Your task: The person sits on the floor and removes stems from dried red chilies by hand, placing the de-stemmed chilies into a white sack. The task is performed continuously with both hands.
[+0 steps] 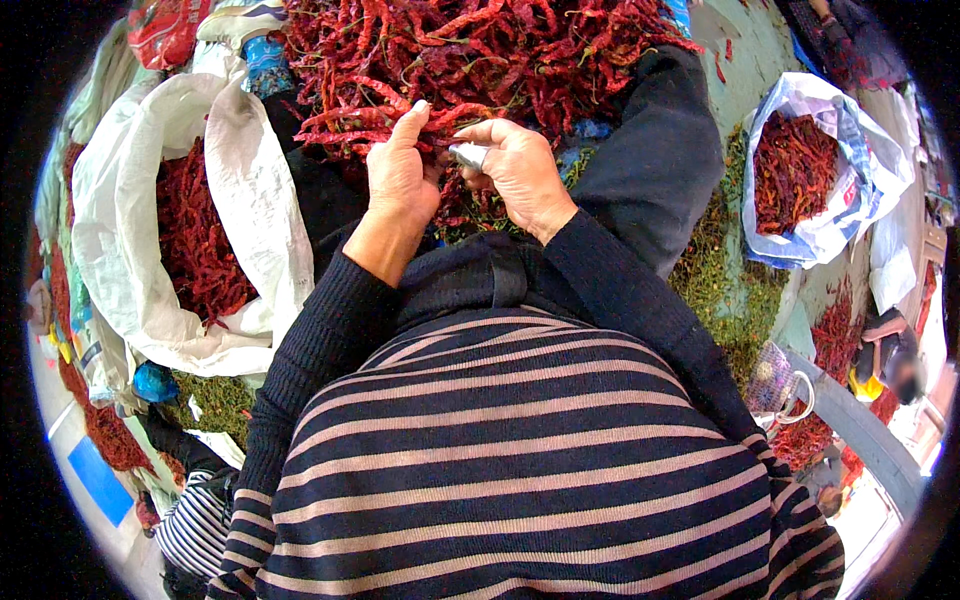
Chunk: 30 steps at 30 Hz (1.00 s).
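In front of me, across my lap, lies a large heap of dried red chili peppers (480,50). My left hand (400,185) is at its near edge, thumb up and fingers curled out of sight. Several chili peppers (352,125) stick out to the left from its grip. Close beside it, my right hand (525,175) is closed with thumb and forefinger together. A small silvery metal piece (469,154) shows at its thumb; I cannot tell whether it is held or worn. Below the hands, green stem bits mix with chilies.
An open white sack (130,215) of chilies stands at left, a blue-and-white bag (850,215) of chilies at right. Green stem scraps (735,310) cover the floor by my right leg. A clear mug (775,380) sits at lower right. Other people (200,525) are nearby.
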### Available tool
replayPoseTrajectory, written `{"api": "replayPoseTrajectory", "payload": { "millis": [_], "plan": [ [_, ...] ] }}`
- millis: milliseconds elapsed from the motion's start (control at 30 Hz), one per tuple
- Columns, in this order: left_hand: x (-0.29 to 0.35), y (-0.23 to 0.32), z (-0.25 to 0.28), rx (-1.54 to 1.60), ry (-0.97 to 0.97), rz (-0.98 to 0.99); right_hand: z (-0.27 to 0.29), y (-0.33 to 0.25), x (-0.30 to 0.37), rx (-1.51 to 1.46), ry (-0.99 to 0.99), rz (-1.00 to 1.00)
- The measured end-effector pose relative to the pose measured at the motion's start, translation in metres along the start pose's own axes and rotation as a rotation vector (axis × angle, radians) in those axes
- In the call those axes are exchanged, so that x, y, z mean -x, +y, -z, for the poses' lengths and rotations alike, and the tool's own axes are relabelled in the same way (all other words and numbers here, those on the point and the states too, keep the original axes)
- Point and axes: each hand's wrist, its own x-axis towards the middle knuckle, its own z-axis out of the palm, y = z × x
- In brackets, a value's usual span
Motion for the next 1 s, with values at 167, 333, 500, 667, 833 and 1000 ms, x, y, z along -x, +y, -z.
{"api": "replayPoseTrajectory", "payload": {
  "millis": [167,333,500,667,833,1000],
  "plan": [
    [0.000,-0.008,-0.004,0.056,-0.002,-0.016,0.003,0.011,-0.004,0.327,0.008,0.147],
    [0.000,-0.010,-0.003,0.039,-0.022,0.006,0.007,0.016,-0.010,0.284,0.036,0.170],
    [0.001,-0.011,-0.005,0.070,-0.017,0.104,0.014,0.021,-0.014,0.143,0.027,0.092],
    [-0.002,-0.010,0.000,0.086,-0.049,0.109,0.020,0.010,-0.007,0.131,0.049,0.030],
    [-0.003,-0.008,0.003,0.067,-0.065,0.099,0.020,0.006,-0.002,0.296,0.054,0.130],
    [0.003,-0.006,0.003,0.092,-0.154,0.111,0.032,0.004,0.005,0.314,-0.030,0.189]
  ]
}}
